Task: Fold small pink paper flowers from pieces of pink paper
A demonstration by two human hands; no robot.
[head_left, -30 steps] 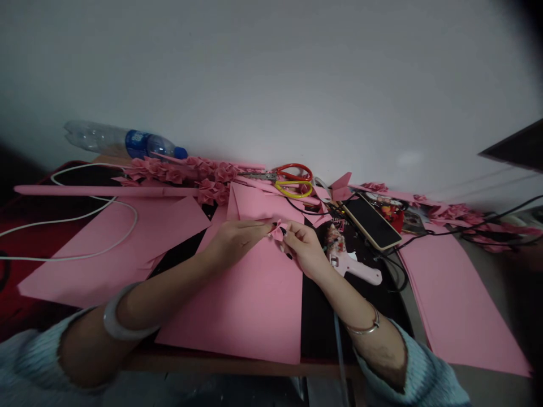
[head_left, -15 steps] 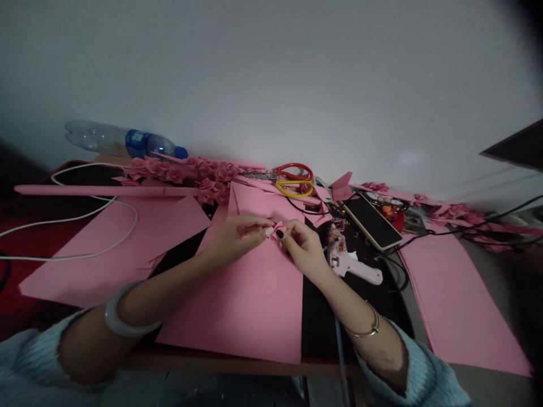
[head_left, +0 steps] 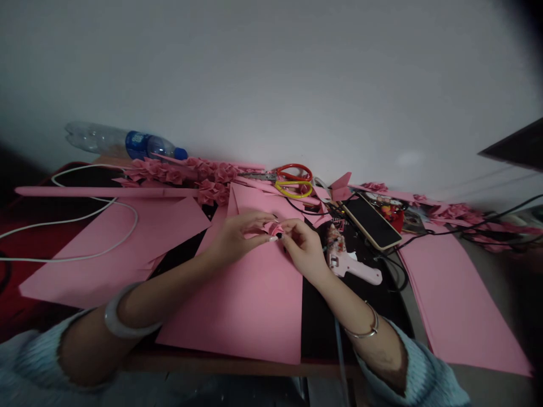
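Both hands meet over a big pink paper sheet [head_left: 250, 299] in the middle of the table. My left hand [head_left: 237, 236] and my right hand [head_left: 302, 244] each pinch a small folded pink paper piece [head_left: 272, 228] between their fingertips, just above the sheet. My right hand's nails are dark. A white bangle circles my left wrist and a thin metal one my right. A pink glue gun [head_left: 353, 264] lies just right of my right hand.
At the back lie folded pink paper flowers [head_left: 186, 172], red and yellow scissors [head_left: 292, 178], a plastic water bottle [head_left: 123, 141] on its side and a phone [head_left: 372, 221]. White cable [head_left: 102, 226] loops at left, black cables run right. More pink sheets [head_left: 453, 305] lie right.
The fingers of both hands have closed tighter round the small pink piece and turned it slightly; my arms have stayed in place.
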